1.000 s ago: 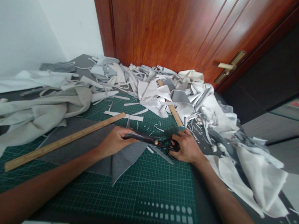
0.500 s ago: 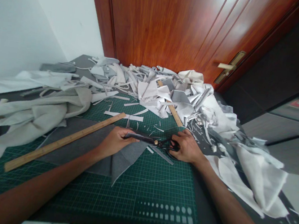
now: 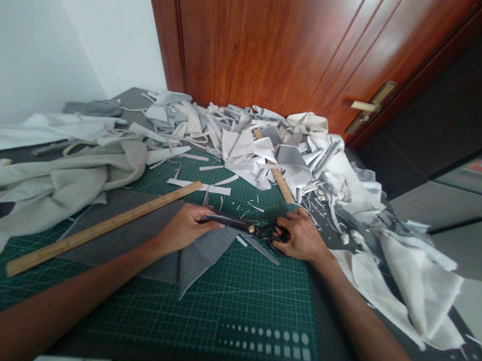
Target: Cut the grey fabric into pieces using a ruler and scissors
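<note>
Black tailor's shears [image 3: 239,225] lie across the green cutting mat [image 3: 229,308], with their blades pointing left. My right hand [image 3: 302,239] is shut on the shears' finger loops. My left hand [image 3: 184,229] rests on a sheet of grey fabric [image 3: 202,261], just by the blade tips, and does not seem to grip the shears. The blades lie along the fabric's upper edge, and the part under them is hidden. A long wooden ruler [image 3: 103,228] lies on the fabric to the left of my left hand.
A heap of white and grey fabric offcuts [image 3: 262,148] fills the back of the table against a wooden door [image 3: 263,37]. A beige cloth [image 3: 51,186] lies at the left, and white cloth [image 3: 412,289] lies at the right. Small scraps dot the mat.
</note>
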`<state>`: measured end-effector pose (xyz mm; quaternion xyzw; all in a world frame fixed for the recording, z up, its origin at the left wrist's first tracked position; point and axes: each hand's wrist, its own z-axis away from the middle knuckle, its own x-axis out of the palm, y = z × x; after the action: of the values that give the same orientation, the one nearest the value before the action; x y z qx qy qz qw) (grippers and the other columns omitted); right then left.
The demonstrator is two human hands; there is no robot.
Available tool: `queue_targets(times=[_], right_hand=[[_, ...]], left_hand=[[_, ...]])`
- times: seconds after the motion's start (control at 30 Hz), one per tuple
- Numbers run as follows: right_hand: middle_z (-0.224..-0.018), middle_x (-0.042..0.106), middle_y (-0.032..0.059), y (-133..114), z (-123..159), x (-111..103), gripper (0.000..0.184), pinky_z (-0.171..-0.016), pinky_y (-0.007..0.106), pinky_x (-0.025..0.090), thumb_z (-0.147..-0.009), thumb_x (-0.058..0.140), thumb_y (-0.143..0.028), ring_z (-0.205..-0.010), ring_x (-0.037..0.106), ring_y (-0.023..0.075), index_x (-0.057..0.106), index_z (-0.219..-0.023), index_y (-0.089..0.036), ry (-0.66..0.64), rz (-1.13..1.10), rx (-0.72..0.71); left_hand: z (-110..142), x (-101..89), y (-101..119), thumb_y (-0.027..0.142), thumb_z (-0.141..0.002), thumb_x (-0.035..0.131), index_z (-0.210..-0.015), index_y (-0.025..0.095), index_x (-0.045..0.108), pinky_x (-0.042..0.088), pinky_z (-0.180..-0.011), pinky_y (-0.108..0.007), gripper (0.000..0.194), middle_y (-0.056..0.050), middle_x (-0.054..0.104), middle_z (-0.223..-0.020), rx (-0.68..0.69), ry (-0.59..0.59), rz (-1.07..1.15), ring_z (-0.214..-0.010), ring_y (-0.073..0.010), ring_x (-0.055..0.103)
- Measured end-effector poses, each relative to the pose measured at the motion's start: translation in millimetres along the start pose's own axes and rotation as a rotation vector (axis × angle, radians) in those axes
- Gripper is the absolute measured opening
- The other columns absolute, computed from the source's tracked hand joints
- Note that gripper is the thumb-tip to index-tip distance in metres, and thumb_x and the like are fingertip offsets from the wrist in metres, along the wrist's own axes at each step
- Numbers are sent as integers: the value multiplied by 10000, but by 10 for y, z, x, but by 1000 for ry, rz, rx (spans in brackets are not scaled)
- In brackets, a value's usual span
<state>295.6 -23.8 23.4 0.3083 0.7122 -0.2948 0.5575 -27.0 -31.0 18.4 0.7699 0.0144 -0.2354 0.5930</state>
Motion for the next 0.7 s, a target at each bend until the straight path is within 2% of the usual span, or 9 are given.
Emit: queue_targets(times=[0.37, 0.7], right_hand=[[-657, 560, -6, -9, -3, -6, 156, -839, 368, 335, -796, 645, -320, -667, 488, 178, 570, -698, -224, -4, -4, 18], [-649, 569, -5, 1, -1, 7, 183, -832, 367, 325, -806, 647, -337, -662, 493, 179, 564, -685, -227, 18, 0, 28]], left_hand=[[-6, -10, -2, 327, -824, 709, -771, 169, 786, 470, -531, -213, 184, -11, 770, -702, -6, -8, -7, -602, -161, 656], [-15, -26, -26, 380, -830, 706, -876, 155, 817, 495, -570, -227, 255, -34, 801, -785, -52, -11, 0, -669, -189, 693]])
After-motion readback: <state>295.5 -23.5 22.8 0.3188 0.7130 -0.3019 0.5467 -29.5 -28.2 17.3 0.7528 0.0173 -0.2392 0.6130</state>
